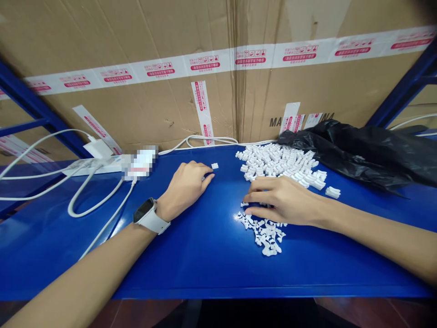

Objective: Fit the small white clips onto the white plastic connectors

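My left hand (186, 187) rests knuckles-up on the blue shelf top (205, 246), fingers curled under, its fingertips close to one small white plastic piece (215, 166). A white smartwatch (149, 215) is on that wrist. My right hand (283, 200) lies over a small heap of white plastic pieces (266, 232), fingers pressed together and pointing left; what they pinch is hidden. A larger pile of white blocky plastic pieces (282, 166) lies just beyond the right hand.
A crumpled black plastic bag (368, 152) lies at the back right. White cables (92, 191), a power strip (99, 166) and a charger (97, 148) sit at the back left. A taped cardboard box (218, 68) walls off the back. Blue rack posts (403, 91) flank it.
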`<state>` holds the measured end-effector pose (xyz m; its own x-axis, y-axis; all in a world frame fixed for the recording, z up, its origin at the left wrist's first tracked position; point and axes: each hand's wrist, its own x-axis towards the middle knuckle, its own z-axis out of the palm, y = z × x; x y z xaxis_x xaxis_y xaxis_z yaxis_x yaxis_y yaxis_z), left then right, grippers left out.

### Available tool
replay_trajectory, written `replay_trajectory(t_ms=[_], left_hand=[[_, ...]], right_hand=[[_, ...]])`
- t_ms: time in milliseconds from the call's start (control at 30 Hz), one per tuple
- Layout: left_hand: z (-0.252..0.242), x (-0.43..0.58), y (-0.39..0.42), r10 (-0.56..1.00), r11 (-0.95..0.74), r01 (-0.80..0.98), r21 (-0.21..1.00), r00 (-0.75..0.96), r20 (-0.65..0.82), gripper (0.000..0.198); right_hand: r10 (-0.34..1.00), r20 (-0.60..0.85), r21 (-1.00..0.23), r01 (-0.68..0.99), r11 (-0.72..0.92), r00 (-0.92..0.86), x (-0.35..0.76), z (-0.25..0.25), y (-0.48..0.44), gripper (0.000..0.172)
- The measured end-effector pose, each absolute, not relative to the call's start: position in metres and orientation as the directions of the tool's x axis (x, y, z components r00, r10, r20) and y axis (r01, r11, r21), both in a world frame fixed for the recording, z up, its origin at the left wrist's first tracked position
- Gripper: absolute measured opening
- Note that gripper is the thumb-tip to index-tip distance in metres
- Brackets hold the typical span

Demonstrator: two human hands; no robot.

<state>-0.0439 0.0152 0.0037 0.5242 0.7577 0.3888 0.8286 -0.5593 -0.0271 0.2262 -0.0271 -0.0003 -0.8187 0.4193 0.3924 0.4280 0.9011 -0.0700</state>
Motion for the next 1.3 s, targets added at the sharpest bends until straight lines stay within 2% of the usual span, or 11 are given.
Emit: replay_trajectory(t_ms=[133, 267, 467, 533, 667, 767, 867, 967, 1100, 1300], left_hand=[[0.006, -0.044, 0.01, 0.758, -0.562, 0.826, -0.026, 0.528, 0.383, 0.022], [0.003, -0.042, 0.008, 0.698, -0.649, 0.759, 0.054, 0.566, 0.438, 0.023], [0.002, -0.033, 0.003, 0.571, -0.791, 0.598, 0.126, 0.65, 0.501, 0.018], [0.004, -0.033, 0.001, 0.606, -0.758, 0.643, 0.114, 0.628, 0.489, 0.019], [0.007, -0.04, -0.001, 0.739, -0.58, 0.813, 0.037, 0.507, 0.444, 0.026], [0.009, -0.046, -0.001, 0.803, -0.492, 0.869, 0.055, 0.429, 0.414, 0.029], [0.01, -0.047, 0.0, 0.814, -0.482, 0.872, 0.079, 0.413, 0.408, 0.021], [0.009, -0.043, -0.001, 0.739, -0.592, 0.801, 0.086, 0.497, 0.455, 0.013], [0.007, -0.029, -0.007, 0.559, -0.793, 0.595, 0.129, 0.628, 0.542, 0.016], [0.005, -0.016, -0.017, 0.48, -0.868, 0.465, 0.172, 0.703, 0.524, 0.018]], right_hand=[[0.439, 0.378, -0.139, 0.419, 0.897, -0.815, 0.229, -0.002, -0.026, 0.022], [0.46, 0.392, -0.204, 0.412, 0.888, -0.797, 0.23, -0.003, -0.025, 0.018], [0.482, 0.427, -0.214, 0.432, 0.876, -0.765, 0.226, -0.003, -0.026, 0.013], [0.487, 0.432, -0.201, 0.446, 0.872, -0.759, 0.226, -0.003, -0.027, 0.012], [0.482, 0.45, -0.149, 0.468, 0.871, -0.752, 0.226, -0.006, -0.027, 0.014], [0.447, 0.502, -0.092, 0.468, 0.879, -0.74, 0.226, -0.007, -0.027, 0.016], [0.412, 0.554, -0.054, 0.463, 0.885, -0.723, 0.227, -0.006, -0.027, 0.016], [0.395, 0.583, -0.055, 0.45, 0.891, -0.71, 0.226, -0.006, -0.027, 0.013], [0.428, 0.617, -0.071, 0.494, 0.866, -0.661, 0.224, -0.008, -0.028, 0.009], [0.498, 0.598, -0.138, 0.532, 0.835, -0.627, 0.221, -0.012, -0.027, 0.009]])
